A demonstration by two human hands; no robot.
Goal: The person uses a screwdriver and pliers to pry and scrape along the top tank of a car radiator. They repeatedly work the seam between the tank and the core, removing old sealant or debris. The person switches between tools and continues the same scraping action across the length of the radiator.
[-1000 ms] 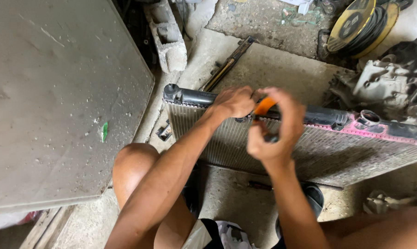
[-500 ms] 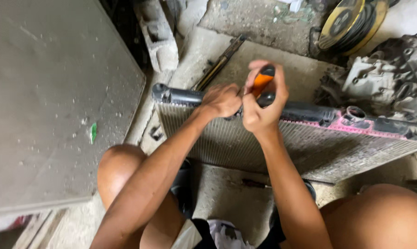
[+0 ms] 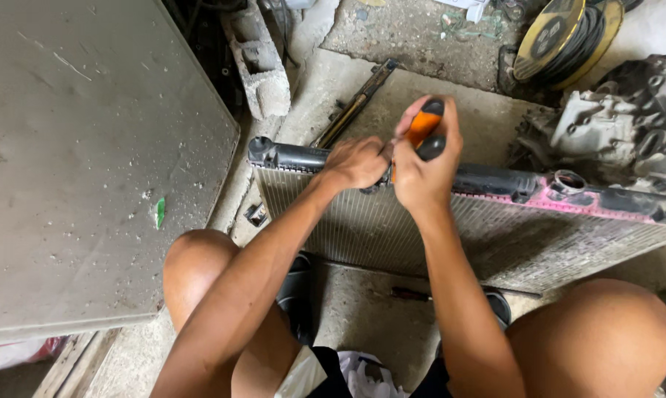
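Observation:
A car radiator (image 3: 362, 228) lies on the concrete floor between my knees, with a black plastic top tank (image 3: 289, 156) and pink stains toward its right end. My right hand (image 3: 423, 168) grips an orange and black screwdriver handle (image 3: 424, 127), held upright with its tip hidden at the tank's edge. My left hand (image 3: 356, 162) rests on the tank just left of the tool, fingers curled near the tip.
A large grey metal sheet (image 3: 82, 162) covers the left. A concrete block (image 3: 263, 70) and a dark metal bar (image 3: 355, 103) lie behind the radiator. An engine part (image 3: 620, 125) and a coiled cable reel (image 3: 561, 37) sit at the right. Another screwdriver (image 3: 414, 293) lies under the radiator.
My right hand has raised the screwdriver handle from low and slanted to upright above the tank. The view shifted slightly; my left hand stays on the tank.

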